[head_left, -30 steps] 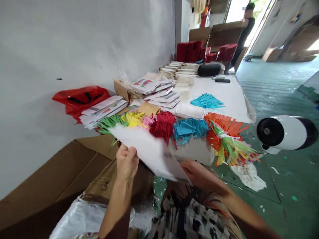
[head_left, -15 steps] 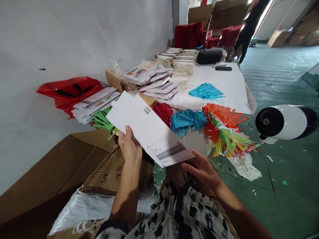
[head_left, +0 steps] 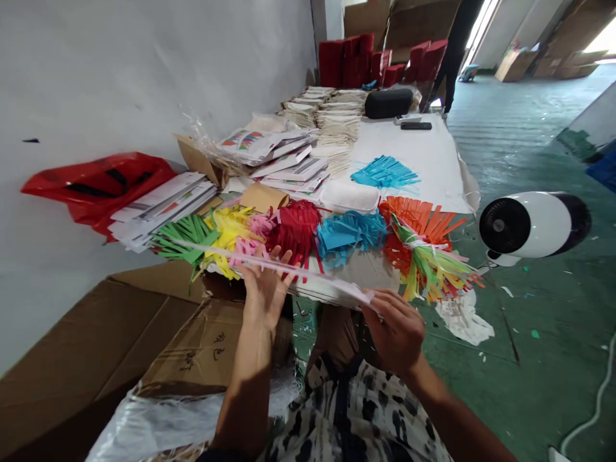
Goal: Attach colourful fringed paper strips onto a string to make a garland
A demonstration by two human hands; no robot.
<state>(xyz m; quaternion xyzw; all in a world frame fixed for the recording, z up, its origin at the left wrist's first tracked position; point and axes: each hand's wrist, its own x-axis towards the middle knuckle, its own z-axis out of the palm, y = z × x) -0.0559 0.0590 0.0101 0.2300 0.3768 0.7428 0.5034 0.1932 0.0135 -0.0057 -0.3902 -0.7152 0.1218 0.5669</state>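
Note:
A flat white printed packet (head_left: 332, 282) is seen almost edge-on as a thin pale strip running from the green fringe to my right side. My right hand (head_left: 395, 327) pinches its right end between thumb and fingers. Beneath its middle, my left hand (head_left: 264, 292) is palm up with fingers spread, close to the strip; whether it touches is unclear. Behind the packet lie paper fringe bundles: green (head_left: 187, 236), yellow (head_left: 228, 224), pink (head_left: 260, 223), dark red (head_left: 296, 228), blue (head_left: 353, 234) and orange (head_left: 423, 221). A multicoloured fringe bundle (head_left: 430, 256) is tied with white string.
Printed packets (head_left: 283, 160) are piled behind the fringes, with more beside a red bag (head_left: 101, 186) at left. An open cardboard box (head_left: 178, 346) stands at lower left. A white-and-black fan (head_left: 534, 224) is at right. A person (head_left: 455, 54) stands far back.
The packet has turned from showing its printed face to edge-on. My left fingers have let go and spread, while my right hand has closed on its right end. The view has shifted slightly.

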